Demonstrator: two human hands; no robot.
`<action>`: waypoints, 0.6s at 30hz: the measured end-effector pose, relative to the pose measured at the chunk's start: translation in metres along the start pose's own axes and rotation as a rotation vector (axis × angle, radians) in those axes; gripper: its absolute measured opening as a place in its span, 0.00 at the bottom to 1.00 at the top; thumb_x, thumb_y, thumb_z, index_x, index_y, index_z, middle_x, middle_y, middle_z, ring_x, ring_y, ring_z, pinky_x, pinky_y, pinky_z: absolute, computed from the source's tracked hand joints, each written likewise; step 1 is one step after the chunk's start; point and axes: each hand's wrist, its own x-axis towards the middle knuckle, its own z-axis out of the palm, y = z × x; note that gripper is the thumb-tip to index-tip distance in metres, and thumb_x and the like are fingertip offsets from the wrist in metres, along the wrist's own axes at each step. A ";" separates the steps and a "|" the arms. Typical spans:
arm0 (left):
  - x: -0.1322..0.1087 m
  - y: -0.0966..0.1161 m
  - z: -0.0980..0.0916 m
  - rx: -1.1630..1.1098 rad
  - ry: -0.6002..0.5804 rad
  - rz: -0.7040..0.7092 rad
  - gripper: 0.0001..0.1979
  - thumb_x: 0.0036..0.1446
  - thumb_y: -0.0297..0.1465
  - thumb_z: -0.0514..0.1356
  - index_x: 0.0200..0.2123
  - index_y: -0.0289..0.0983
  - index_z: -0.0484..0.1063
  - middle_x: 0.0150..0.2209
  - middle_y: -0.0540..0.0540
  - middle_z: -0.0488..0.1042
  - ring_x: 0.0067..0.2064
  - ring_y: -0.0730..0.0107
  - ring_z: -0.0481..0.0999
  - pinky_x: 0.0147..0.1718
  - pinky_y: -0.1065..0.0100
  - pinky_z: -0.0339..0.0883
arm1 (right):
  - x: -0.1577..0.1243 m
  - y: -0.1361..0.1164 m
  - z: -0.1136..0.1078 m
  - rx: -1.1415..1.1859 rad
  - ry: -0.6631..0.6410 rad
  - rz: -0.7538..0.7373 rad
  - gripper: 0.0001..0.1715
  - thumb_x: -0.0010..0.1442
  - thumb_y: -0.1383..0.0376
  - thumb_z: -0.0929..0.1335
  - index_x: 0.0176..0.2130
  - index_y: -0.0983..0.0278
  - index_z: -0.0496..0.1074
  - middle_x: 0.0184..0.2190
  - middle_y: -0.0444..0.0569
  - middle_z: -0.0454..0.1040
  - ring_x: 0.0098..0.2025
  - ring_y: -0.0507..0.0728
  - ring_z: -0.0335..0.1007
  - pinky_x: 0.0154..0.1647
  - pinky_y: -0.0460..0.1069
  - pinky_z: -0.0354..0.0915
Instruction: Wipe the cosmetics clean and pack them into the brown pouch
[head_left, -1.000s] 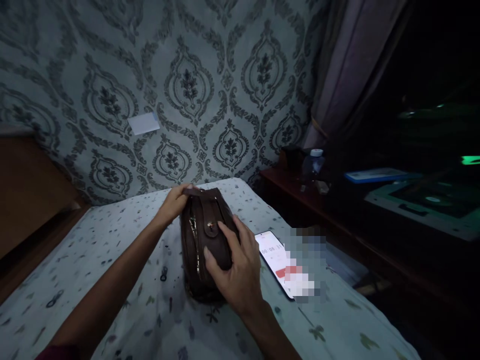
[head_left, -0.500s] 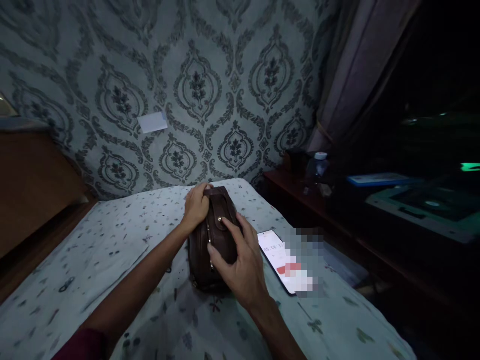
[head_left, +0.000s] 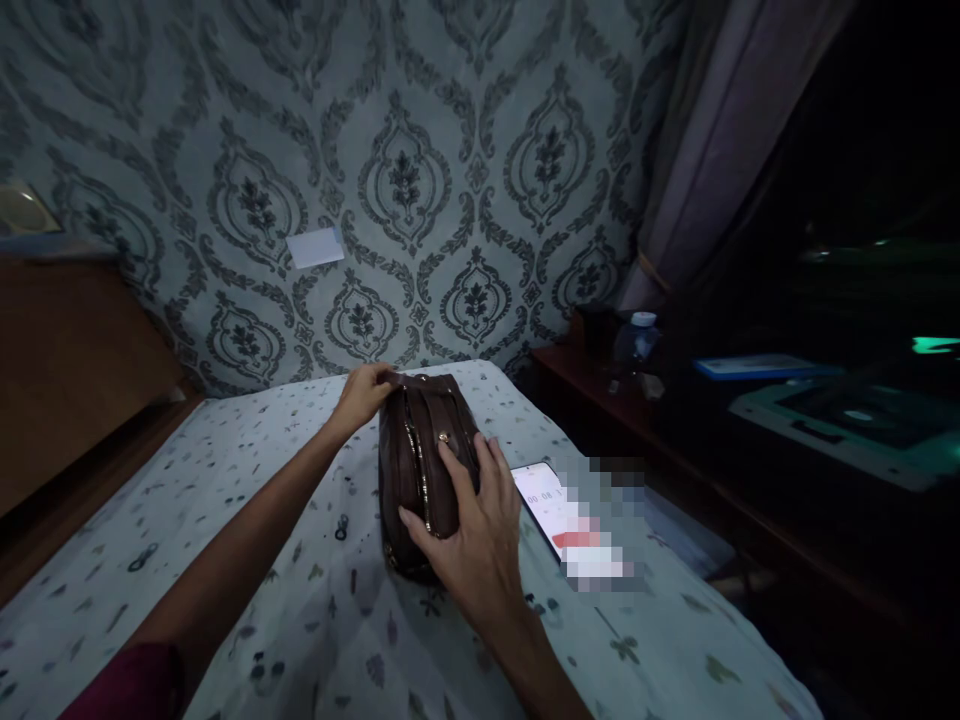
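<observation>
A dark brown leather-look bag (head_left: 433, 470) lies on the patterned bed sheet, its long side running away from me. Gold-coloured zip teeth run along its top, parted in a narrow gap, and a small round stud sits on a tab. At the far left corner my left hand (head_left: 364, 392) is closed, fingertips pinching the bag's edge; whether a zip pull is between them is hidden. My right hand (head_left: 480, 530) grips across the near right part, thumb on the top near the zip and fingers over the right side.
Right of the bag a lit phone (head_left: 544, 500) shows a timer, partly blurred out. A dark red ledge (head_left: 559, 365) beyond the bed holds a bottle (head_left: 639, 338). The wallpapered wall (head_left: 405, 180) stands behind the bed; a brown wooden panel (head_left: 67, 350) is at left.
My left hand has shifted left at the bag's far end. The zip's gold teeth now show more, with a wider gap. My right hand's thumb has slid slightly left on the bag.
</observation>
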 end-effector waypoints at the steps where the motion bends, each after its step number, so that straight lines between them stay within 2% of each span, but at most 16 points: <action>1: -0.001 0.002 0.000 0.019 0.001 0.007 0.07 0.52 0.28 0.56 0.26 0.36 0.72 0.22 0.52 0.69 0.30 0.67 0.69 0.33 0.68 0.62 | 0.000 0.000 0.000 0.004 0.012 -0.006 0.38 0.55 0.52 0.71 0.61 0.61 0.64 0.66 0.63 0.56 0.67 0.74 0.51 0.59 0.71 0.59; 4: -0.007 0.010 0.000 0.074 0.003 0.034 0.07 0.54 0.27 0.55 0.25 0.37 0.70 0.23 0.50 0.70 0.31 0.65 0.69 0.34 0.66 0.61 | 0.000 0.001 0.002 0.009 0.051 -0.028 0.37 0.56 0.51 0.70 0.60 0.62 0.65 0.65 0.63 0.57 0.67 0.73 0.52 0.60 0.71 0.59; 8: -0.015 0.019 -0.003 0.124 0.009 0.069 0.06 0.54 0.25 0.55 0.28 0.38 0.71 0.30 0.47 0.74 0.36 0.61 0.72 0.39 0.64 0.63 | 0.000 0.002 0.003 0.010 0.089 -0.047 0.36 0.57 0.50 0.70 0.59 0.64 0.66 0.64 0.64 0.59 0.66 0.73 0.53 0.60 0.71 0.58; 14: -0.025 0.027 -0.006 0.145 -0.010 0.151 0.08 0.56 0.25 0.53 0.25 0.39 0.67 0.29 0.48 0.72 0.34 0.63 0.71 0.37 0.65 0.63 | -0.001 0.003 0.003 0.062 0.104 -0.053 0.36 0.56 0.49 0.70 0.59 0.63 0.65 0.64 0.63 0.58 0.66 0.73 0.53 0.61 0.72 0.57; 18: -0.034 0.029 0.003 0.112 0.077 0.200 0.08 0.58 0.27 0.52 0.26 0.40 0.64 0.30 0.47 0.70 0.36 0.62 0.70 0.39 0.63 0.63 | -0.003 0.004 0.002 0.128 0.088 -0.012 0.41 0.56 0.47 0.70 0.62 0.63 0.62 0.65 0.64 0.55 0.68 0.73 0.51 0.63 0.72 0.55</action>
